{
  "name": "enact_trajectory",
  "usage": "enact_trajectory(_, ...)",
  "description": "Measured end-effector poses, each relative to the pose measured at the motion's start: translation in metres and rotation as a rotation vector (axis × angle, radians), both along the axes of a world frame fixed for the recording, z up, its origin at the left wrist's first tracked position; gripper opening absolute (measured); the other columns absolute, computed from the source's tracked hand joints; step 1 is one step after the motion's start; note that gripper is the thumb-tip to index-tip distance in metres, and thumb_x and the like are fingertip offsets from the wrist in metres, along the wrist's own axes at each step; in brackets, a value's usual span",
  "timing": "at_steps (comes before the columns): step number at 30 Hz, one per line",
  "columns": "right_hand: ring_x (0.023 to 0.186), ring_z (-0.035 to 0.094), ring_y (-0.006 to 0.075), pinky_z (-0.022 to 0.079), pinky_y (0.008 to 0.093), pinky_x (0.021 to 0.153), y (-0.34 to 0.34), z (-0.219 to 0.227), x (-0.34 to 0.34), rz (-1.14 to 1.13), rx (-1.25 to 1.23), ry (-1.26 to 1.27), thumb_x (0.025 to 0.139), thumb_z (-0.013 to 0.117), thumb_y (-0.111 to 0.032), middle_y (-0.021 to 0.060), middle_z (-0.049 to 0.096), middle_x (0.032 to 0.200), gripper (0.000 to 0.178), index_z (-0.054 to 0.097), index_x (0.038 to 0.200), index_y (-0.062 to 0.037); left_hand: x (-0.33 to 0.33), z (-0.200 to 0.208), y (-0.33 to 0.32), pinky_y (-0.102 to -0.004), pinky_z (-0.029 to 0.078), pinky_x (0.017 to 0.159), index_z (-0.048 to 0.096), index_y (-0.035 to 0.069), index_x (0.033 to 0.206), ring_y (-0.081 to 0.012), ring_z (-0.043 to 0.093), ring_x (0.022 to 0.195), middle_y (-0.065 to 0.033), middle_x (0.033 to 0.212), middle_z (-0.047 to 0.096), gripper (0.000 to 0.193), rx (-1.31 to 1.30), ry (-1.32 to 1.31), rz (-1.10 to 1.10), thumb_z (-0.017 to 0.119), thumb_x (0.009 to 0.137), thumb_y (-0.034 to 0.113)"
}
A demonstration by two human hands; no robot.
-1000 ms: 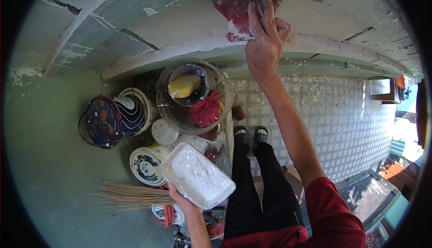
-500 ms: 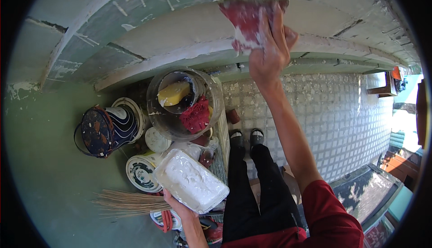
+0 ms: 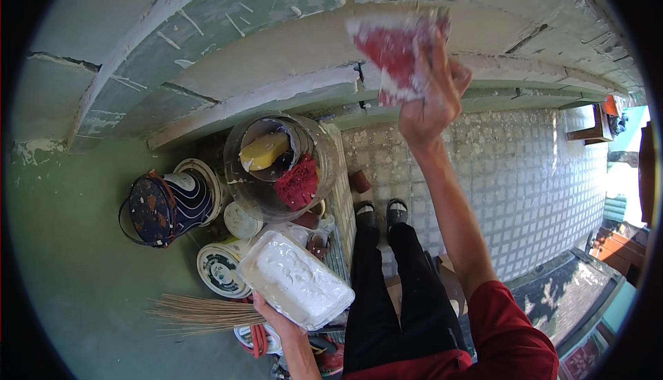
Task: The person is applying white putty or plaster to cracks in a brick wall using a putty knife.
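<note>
My right hand (image 3: 436, 100) is raised near the pale panelled surface (image 3: 290, 42) at the top. Its fingers are closed on a red putty spreader (image 3: 394, 55), smeared with white and blurred by motion. Whether the blade touches the surface, I cannot tell. Low in the middle, my left hand (image 3: 277, 319) grips a white rectangular tub (image 3: 254, 283) from below at its near left side. White putty (image 3: 297, 276) with an uneven, dabbed top fills much of the tub.
On the left stand a clear round tub (image 3: 233, 190) holding a yellow sponge (image 3: 264, 151) and a red cloth (image 3: 297, 185), a dark paint bucket (image 3: 155, 211) and a lidded bucket (image 3: 222, 269). Broom bristles (image 3: 200, 313) stick out below. A tiled floor (image 3: 511, 173) spreads right.
My right hand and the spreader have moved slightly right and down, away from the dark joint at the top. My left hand keeps the tub in nearly the same place.
</note>
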State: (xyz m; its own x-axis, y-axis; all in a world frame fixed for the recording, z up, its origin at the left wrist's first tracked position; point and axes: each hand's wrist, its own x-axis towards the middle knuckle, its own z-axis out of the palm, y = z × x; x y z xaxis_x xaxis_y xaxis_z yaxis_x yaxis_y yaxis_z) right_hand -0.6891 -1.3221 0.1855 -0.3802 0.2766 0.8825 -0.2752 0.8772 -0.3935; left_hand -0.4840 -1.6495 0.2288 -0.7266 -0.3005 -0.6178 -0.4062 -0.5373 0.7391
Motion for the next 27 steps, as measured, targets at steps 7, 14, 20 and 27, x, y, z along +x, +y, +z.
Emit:
enact_trajectory(7, 0.084, 0.057, 0.0206, 0.038, 0.0319, 0.085, 0.032, -0.047, -0.008, -0.077, 0.018, -0.088, 0.06, 0.045, 0.005, 0.0145, 0.06, 0.128, 0.06, 0.068, 0.115, -0.0012, -0.003, 0.001, 0.015, -0.0431, 0.043, 0.099, 0.037, 0.012, 0.14, -0.0292, 0.049, 0.122, -0.0085, 0.137, 0.047, 0.064, -0.009, -0.006, -0.015, 0.04, 0.093, 0.055)
enact_trajectory(14, 0.084, 0.052, 0.0229, 0.038, 0.0325, 0.078, 0.048, -0.007, 0.007, -0.076, 0.054, 0.017, 0.061, 0.045, 0.002, 0.0147, 0.061, 0.128, 0.055, 0.068, 0.111, 0.0028, 0.004, -0.005, 0.01, -0.0433, 0.042, 0.1, 0.036, 0.012, 0.141, -0.0291, 0.048, 0.123, -0.0088, 0.138, 0.045, 0.064, 0.013, -0.014, -0.034, 0.04, 0.092, 0.054)
enact_trajectory(20, 0.083, 0.051, 0.0239, 0.038, 0.032, 0.076, 0.084, -0.03, -0.014, -0.178, 0.117, 0.05, 0.061, 0.045, 0.0, 0.0151, 0.061, 0.127, 0.056, 0.068, 0.113, 0.0019, 0.0, -0.011, 0.019, -0.0455, 0.041, 0.101, 0.035, 0.012, 0.142, -0.0315, 0.046, 0.124, -0.0096, 0.14, 0.042, 0.068, -0.014, -0.019, -0.064, 0.041, 0.091, 0.056)
enact_trajectory(27, 0.081, 0.052, 0.0218, 0.039, 0.0319, 0.082, 0.088, -0.037, 0.038, -0.172, 0.05, -0.103, 0.066, 0.046, -0.001, 0.0134, 0.063, 0.126, 0.05, 0.069, 0.111, 0.001, 0.004, -0.011, 0.021, -0.0452, 0.04, 0.101, 0.032, 0.011, 0.144, -0.032, 0.046, 0.125, -0.0106, 0.142, 0.041, 0.071, -0.046, -0.016, -0.106, 0.041, 0.09, 0.057)
